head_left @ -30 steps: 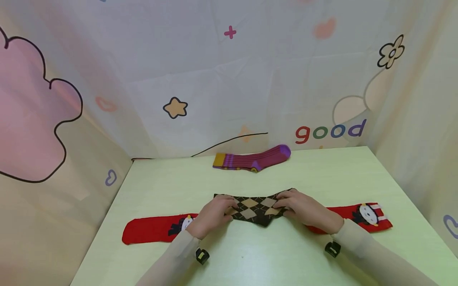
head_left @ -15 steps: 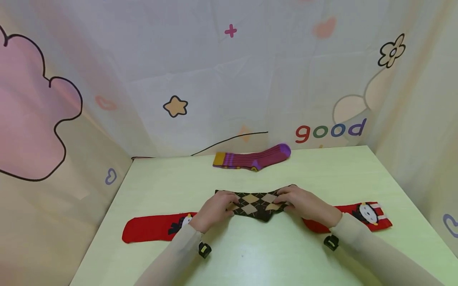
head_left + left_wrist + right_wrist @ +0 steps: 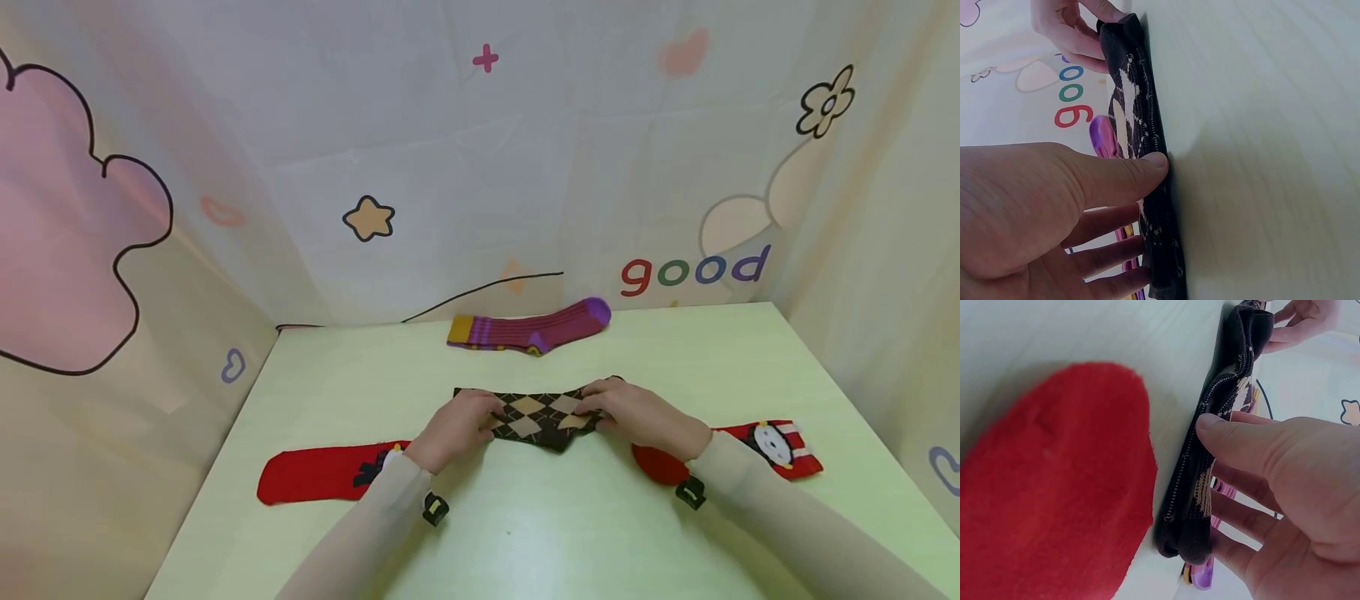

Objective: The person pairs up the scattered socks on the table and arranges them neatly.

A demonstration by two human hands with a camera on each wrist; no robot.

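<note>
A dark brown argyle sock (image 3: 534,417) with tan diamonds lies crosswise at mid-table in the head view. My left hand (image 3: 459,423) pinches its left end, the cuff side. Its toe end is pinched by my right hand (image 3: 643,417). In the left wrist view, the thumb presses the near edge of the sock (image 3: 1127,106) and the fingers lie along the far side. The right wrist view has the same hold on the sock (image 3: 1186,481), whose layered edge faces me. Parts of both ends are hidden under the fingers.
A red sock (image 3: 311,475) lies left, partly behind my left forearm. Another red sock (image 3: 663,468) with a penguin face lies right, partly under my right arm. A purple-maroon sock (image 3: 536,329) with a mustard cuff lies at the back, near the printed curtain (image 3: 450,167).
Both hands have moved the argyle sock a little away from me, closer to the purple-maroon sock. More of the right red sock's rounded end shows. The other socks stay where they were.
</note>
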